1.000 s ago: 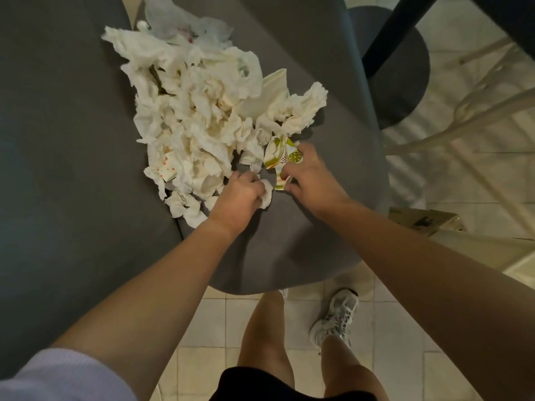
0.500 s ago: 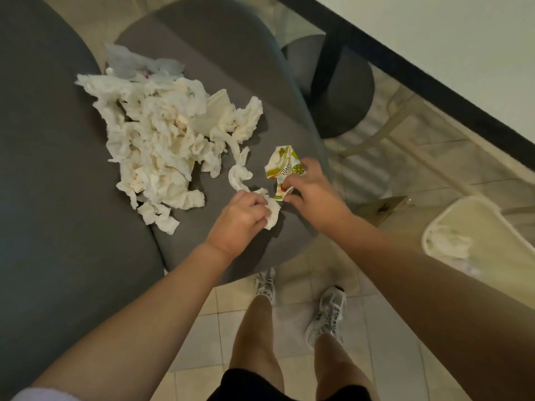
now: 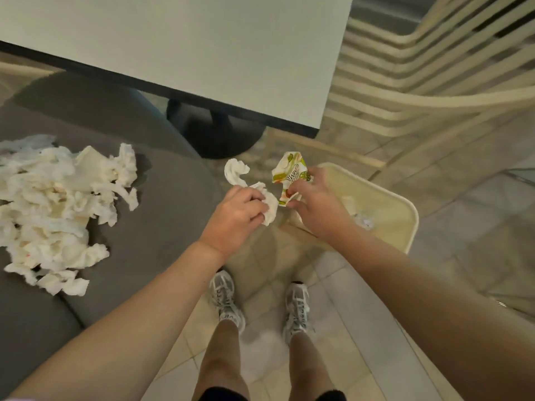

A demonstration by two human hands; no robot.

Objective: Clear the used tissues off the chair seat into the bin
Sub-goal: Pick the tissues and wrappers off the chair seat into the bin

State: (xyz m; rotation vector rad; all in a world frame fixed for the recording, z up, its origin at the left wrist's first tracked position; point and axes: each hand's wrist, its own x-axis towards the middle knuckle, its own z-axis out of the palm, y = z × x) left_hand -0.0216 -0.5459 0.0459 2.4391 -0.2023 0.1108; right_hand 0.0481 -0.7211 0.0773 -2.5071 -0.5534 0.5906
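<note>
The left hand [image 3: 236,217] is holding a twisted white tissue [image 3: 240,176], its grip clamped round the lower end while the upper end is curling up free above the knuckles. The right hand [image 3: 314,204] is pinching a crumpled wrapper [image 3: 291,175] printed with green and orange fruit, thumb and fingers closed on its lower edge. Both hands are hovering side by side over the tiled floor [image 3: 333,328], between the chair and the bin, the right one reaching over the near rim of the cream bin [image 3: 412,221], where a few white scraps are lying inside. The large pile of used tissues [image 3: 55,206] is sitting on the grey chair seat [image 3: 162,215] to the left, well apart from the hands. A white desk [image 3: 188,53] with a dark edge is standing beyond, on a black pedestal base [image 3: 214,131]. Two grey sneakers [image 3: 224,296] are standing on the floor below.
</note>
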